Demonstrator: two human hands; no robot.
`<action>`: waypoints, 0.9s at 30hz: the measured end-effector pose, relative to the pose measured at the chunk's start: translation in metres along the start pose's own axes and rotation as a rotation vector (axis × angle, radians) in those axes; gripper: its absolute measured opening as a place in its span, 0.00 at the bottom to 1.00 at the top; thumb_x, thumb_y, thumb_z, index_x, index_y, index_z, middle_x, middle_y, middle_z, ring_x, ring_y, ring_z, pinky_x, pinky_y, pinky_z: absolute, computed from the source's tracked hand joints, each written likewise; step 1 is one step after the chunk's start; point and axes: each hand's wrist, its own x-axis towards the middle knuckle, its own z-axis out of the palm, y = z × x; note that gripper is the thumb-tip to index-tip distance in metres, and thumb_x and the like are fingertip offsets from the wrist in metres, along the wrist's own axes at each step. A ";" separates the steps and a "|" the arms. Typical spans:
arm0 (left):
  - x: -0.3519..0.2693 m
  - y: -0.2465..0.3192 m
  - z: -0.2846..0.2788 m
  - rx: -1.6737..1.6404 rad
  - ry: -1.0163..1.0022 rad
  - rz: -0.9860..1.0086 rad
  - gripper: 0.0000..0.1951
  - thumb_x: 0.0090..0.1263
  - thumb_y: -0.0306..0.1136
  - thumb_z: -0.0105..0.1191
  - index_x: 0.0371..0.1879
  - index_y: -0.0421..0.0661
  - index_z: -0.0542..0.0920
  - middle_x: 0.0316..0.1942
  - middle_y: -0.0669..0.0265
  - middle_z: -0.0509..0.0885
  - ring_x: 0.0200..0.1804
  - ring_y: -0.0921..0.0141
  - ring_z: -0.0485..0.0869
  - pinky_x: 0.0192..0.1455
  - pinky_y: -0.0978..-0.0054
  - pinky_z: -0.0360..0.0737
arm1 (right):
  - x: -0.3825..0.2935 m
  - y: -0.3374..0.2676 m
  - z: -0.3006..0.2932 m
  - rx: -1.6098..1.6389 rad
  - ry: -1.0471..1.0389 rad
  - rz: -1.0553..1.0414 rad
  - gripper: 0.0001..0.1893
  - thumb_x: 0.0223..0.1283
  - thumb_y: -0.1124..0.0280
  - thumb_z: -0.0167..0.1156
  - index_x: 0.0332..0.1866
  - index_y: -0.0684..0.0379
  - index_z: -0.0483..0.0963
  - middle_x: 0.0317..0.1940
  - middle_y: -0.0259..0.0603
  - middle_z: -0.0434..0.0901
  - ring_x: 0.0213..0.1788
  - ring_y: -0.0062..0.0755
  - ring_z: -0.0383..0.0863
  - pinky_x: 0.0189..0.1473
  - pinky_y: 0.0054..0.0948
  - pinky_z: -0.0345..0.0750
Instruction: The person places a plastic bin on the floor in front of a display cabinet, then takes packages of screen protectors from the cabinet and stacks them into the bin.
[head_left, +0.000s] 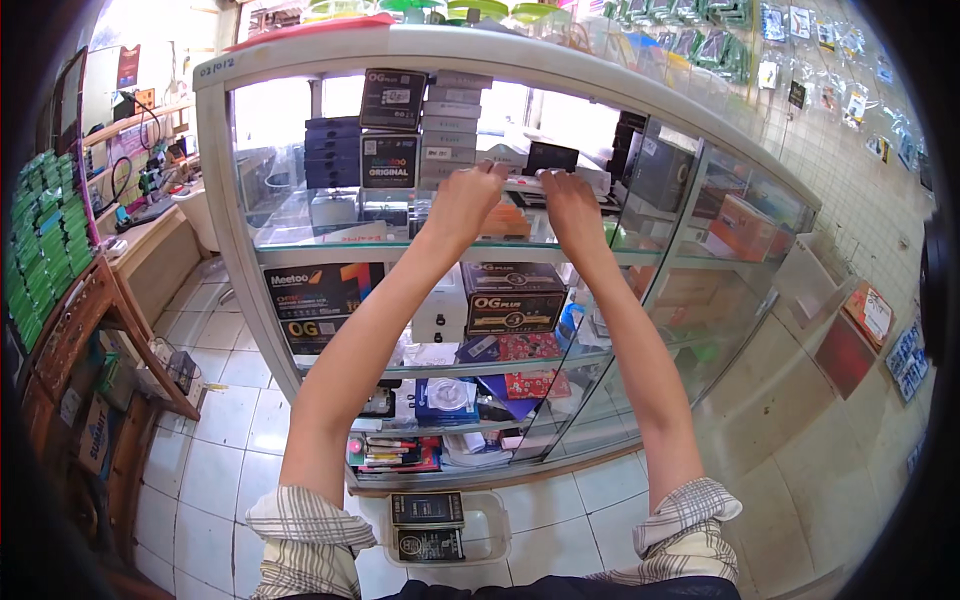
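Both arms reach into the upper shelf of a glass display cabinet (225, 225). My left hand (474, 196) is at a small white box (501, 159) beside a stack of pale boxes (450, 124); whether it grips anything cannot be told. To its right, my right hand (570, 202) has its fingertips at a flat white item (524, 182), just below a black box (551, 159). The fingers partly hide what they touch. Left of the pale stack stand black printed boxes (390, 160) and a pile of dark blue boxes (332, 152). Orange packets (505, 223) lie between the forearms on the shelf.
A glass shelf edge (420, 250) crosses beneath both forearms, and a sliding glass pane (637, 300) stands by the right arm. Lower shelves hold black cartons (517, 311) and red floral packets (531, 356). On the floor sits a clear plastic tub (491, 525) with black boxes (427, 510).
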 end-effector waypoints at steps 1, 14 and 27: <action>-0.007 -0.001 -0.003 0.006 -0.003 -0.007 0.08 0.59 0.26 0.50 0.36 0.44 0.77 0.38 0.57 0.79 0.38 0.54 0.80 0.39 0.62 0.78 | 0.001 -0.005 -0.004 0.009 -0.001 -0.003 0.11 0.47 0.76 0.53 0.39 0.59 0.71 0.33 0.38 0.75 0.41 0.36 0.77 0.42 0.33 0.74; -0.122 0.040 -0.069 -0.399 0.458 0.031 0.14 0.48 0.19 0.62 0.35 0.44 0.80 0.38 0.62 0.81 0.42 0.65 0.80 0.42 0.71 0.78 | -0.052 -0.086 -0.090 0.261 0.311 -0.061 0.21 0.40 0.77 0.60 0.46 0.55 0.75 0.40 0.35 0.77 0.46 0.35 0.74 0.49 0.36 0.68; -0.403 0.105 -0.028 -0.314 0.384 -0.143 0.18 0.44 0.16 0.61 0.36 0.45 0.82 0.42 0.63 0.80 0.39 0.66 0.81 0.37 0.75 0.82 | -0.296 -0.190 -0.118 0.392 -0.047 0.073 0.33 0.39 0.81 0.59 0.58 0.48 0.69 0.58 0.40 0.70 0.61 0.49 0.65 0.62 0.48 0.60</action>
